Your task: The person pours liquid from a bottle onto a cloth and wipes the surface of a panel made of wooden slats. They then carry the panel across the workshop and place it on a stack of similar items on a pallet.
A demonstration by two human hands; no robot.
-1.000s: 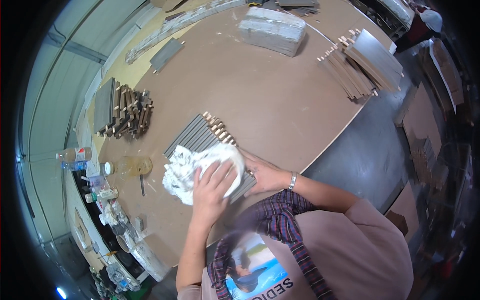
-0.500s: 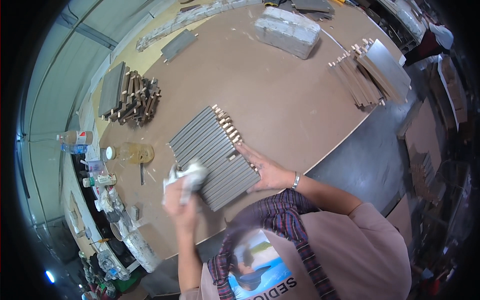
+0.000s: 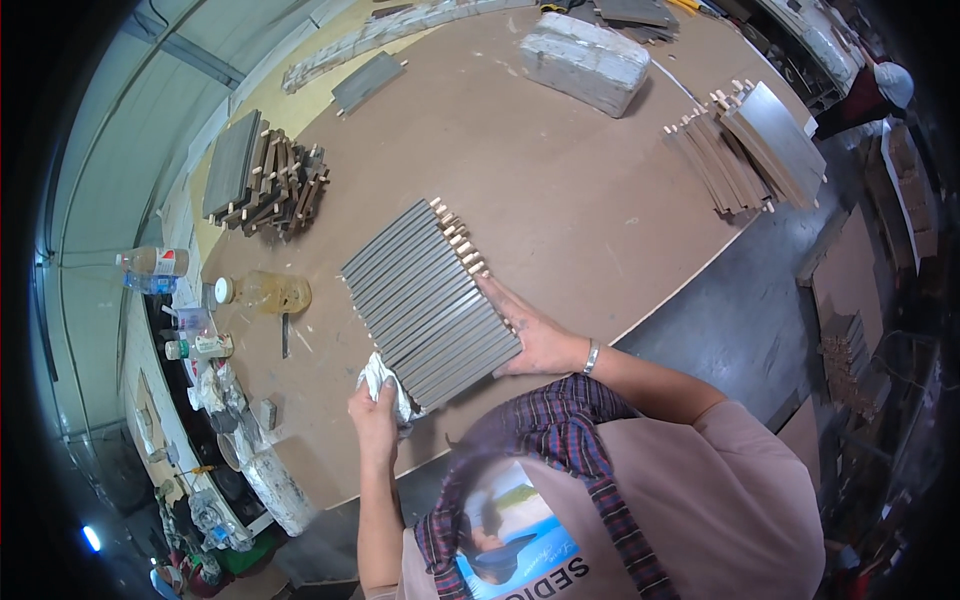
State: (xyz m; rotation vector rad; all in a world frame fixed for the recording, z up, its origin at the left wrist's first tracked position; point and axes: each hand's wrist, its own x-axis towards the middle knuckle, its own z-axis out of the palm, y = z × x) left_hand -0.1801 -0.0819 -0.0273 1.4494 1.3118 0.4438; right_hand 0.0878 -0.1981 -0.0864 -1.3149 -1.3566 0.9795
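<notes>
A row of grey wooden slats [image 3: 430, 310] lies edge to edge on the brown worktable, with pale dowel pegs [image 3: 460, 238] sticking out of its right ends. Smaller peg ends show along the left side. My left hand [image 3: 374, 415] is closed on a crumpled white cloth [image 3: 378, 375], which touches the lower left corner of the slats. Against their right side rests my right hand [image 3: 540, 340], its fingers along the pegged ends and its thumb near the front corner, gripping the row. Part of its fingers is hidden behind the slats.
Stacks of pegged grey boards stand at the far left [image 3: 250, 175] and far right [image 3: 745, 150]. Beyond lie a white-wrapped block [image 3: 585, 62] and a single grey board [image 3: 368, 82]. A jar of yellowish liquid [image 3: 265, 292] lies left, near several bottles. A person [image 3: 865, 100] is at the far right.
My left hand, blurred before over the left side of the slats, has moved down with the cloth to their lower left corner. My right hand keeps its place.
</notes>
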